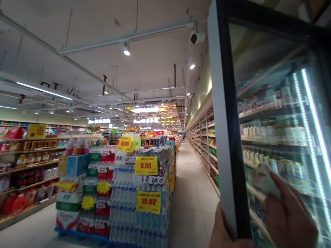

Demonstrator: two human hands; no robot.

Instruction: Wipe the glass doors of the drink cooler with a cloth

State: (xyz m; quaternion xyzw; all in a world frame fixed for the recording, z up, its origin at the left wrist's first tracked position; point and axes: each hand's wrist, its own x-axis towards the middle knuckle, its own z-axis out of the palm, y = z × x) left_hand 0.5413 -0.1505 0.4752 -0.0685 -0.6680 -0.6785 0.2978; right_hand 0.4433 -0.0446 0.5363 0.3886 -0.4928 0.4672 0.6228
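Observation:
At the lower right, my left hand (222, 229) is wrapped round the lower edge of a glass door's grey and black frame (227, 137). The door stands swung out toward me. My right hand (289, 208) is closed on a pale wad (267, 182) that looks like a folded cloth, held up at the glass pane (269, 86). Blur keeps me from telling its exact kind, or whether it presses on the glass. Bottles on shelves (274, 132) and bright light strips (314, 117) show in the pane.
Left of the door, a floor aisle (192, 186) runs away along a long wall of stocked shelves (207, 137). Stacked packs of bottled drinks (124, 206) stand on a blue pallet (80, 235), with yellow price signs (146, 166). More shelves (33, 172) line the far left.

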